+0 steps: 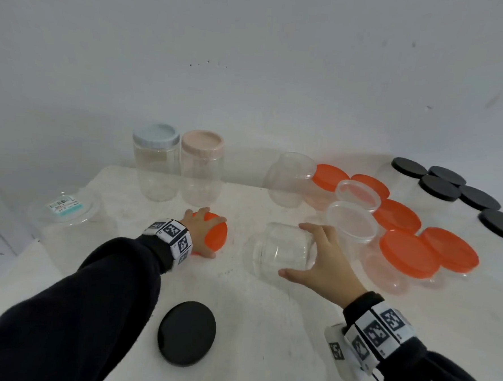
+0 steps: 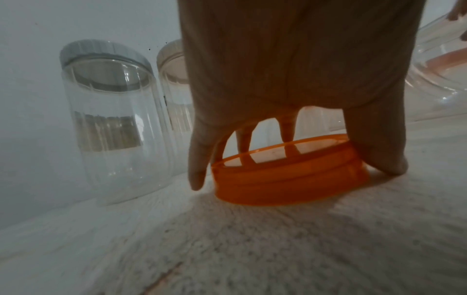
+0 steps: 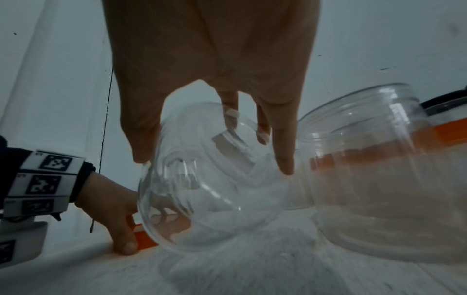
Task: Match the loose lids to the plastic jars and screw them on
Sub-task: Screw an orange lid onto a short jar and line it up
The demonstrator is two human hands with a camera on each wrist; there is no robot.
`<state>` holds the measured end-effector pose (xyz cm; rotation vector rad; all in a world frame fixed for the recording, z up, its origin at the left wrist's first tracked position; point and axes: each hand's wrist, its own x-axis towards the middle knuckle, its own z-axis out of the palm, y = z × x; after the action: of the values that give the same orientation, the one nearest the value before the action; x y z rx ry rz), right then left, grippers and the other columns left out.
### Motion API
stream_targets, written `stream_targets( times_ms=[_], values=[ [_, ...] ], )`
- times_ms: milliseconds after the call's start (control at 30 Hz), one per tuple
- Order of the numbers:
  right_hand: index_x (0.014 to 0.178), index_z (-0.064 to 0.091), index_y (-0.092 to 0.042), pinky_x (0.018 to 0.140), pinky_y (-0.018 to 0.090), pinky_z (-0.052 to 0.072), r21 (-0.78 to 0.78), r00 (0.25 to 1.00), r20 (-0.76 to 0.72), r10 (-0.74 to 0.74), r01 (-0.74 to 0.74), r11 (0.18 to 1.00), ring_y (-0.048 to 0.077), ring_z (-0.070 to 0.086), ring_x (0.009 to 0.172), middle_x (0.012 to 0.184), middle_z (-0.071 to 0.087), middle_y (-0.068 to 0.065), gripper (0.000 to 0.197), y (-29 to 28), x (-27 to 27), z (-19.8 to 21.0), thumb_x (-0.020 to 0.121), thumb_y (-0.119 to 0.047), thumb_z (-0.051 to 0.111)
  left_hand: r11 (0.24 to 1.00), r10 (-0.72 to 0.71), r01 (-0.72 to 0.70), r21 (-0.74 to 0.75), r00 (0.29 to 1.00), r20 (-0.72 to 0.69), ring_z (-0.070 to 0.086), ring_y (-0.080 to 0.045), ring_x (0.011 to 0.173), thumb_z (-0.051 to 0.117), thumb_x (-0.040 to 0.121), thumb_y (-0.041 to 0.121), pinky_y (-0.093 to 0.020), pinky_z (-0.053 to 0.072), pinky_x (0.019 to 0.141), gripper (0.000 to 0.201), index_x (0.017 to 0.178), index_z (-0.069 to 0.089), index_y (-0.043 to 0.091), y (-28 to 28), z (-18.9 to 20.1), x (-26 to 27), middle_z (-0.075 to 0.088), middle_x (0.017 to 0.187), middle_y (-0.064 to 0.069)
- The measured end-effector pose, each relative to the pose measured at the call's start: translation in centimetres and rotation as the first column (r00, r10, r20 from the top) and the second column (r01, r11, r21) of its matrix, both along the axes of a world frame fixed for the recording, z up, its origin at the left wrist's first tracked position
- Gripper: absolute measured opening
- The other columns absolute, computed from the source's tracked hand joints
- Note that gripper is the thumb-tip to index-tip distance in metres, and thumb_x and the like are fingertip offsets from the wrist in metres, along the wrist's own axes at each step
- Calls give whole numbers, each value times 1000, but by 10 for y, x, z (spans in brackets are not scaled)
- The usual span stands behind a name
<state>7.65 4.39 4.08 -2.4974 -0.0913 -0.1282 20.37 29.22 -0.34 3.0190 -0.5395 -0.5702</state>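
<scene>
Under the left hand [image 1: 202, 231], whose fingers [image 2: 197, 171] are curling down around its rim, an orange lid [image 2: 290, 175] is lying on the white table [image 1: 265, 323]. Between the right hand's [image 1: 325, 262] thumb and spread fingers [image 3: 284, 155], a clear lidless jar [image 3: 215, 189] is being gripped, tilted, just beside that lid.

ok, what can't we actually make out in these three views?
- Orange lid: top mostly covered by the left hand in head view; thread side not visible in any view.
- Clear jar in the right hand: the mouth threads blur in right wrist view.
- Sticker text on the clear lid: too small in head view.
- Pink-lidded jar: half hidden by the left hand in left wrist view.
</scene>
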Motion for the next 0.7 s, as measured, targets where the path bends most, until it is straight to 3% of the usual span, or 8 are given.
stream_targets(
  times_ms=[167, 300, 400, 500, 600, 700],
  values=[
    [131, 35, -17, 88, 17, 37, 76, 999, -17, -44, 46, 996, 5, 39, 108, 123, 35, -10, 90, -7, -5, -8, 60, -41, 85, 997, 46, -46, -56, 999, -4, 17, -32, 133, 72, 70, 48, -52, 36, 103, 90, 142, 18, 44, -3, 4, -8, 10, 150, -3],
    [118, 35, -19, 81, 14, 39, 127, 997, -24, -67, 69, 989, 7, 42, 106, 116, 41, -9, 81, -14, -7, -13, 59, -40, 86, 981, 39, -31, -191, 999, 38, 15, -29, 133, 73, 71, 47, -49, 32, 105, 88, 141, 21, 45, -6, 16, -23, 9, 150, -2],
    [114, 34, -19, 96, 27, 43, 260, 995, -67, -75, 90, 961, 10, 42, 117, 121, 42, -5, 83, -22, -7, -22, 54, -37, 88, 932, 37, -21, -363, 999, 37, 13, -27, 133, 74, 68, 51, -47, 28, 108, 89, 141, 24, 44, -12, 24, -40, 11, 150, 0],
    [111, 31, -19, 98, 34, 44, 328, 988, -154, -5, 56, 943, 14, 41, 121, 121, 39, -3, 84, -31, -9, -26, 53, -30, 90, 855, 51, -43, -516, 999, 1, 16, -23, 131, 62, 49, 71, -40, 26, 108, 99, 139, 29, 46, -21, 28, -62, 16, 148, 4],
    [118, 27, -21, 102, 34, 41, 316, 983, -178, 40, 18, 948, 12, 38, 124, 126, 35, -4, 91, -42, -13, -28, 53, -30, 90, 786, 75, -62, -615, 997, -6, 19, -19, 130, 54, 42, 79, -36, 24, 106, 99, 134, 29, 52, -27, 26, -77, 20, 147, 8],
    [132, 19, -20, 102, 26, 36, 269, 977, -200, 73, -17, 963, 9, 34, 125, 132, 29, -7, 105, -52, -20, -30, 55, -31, 89, 743, 79, -52, -667, 997, 10, 21, -14, 128, 55, 45, 78, -31, 25, 103, 90, 127, 27, 58, -36, 26, -87, 21, 146, 12]
  ],
)
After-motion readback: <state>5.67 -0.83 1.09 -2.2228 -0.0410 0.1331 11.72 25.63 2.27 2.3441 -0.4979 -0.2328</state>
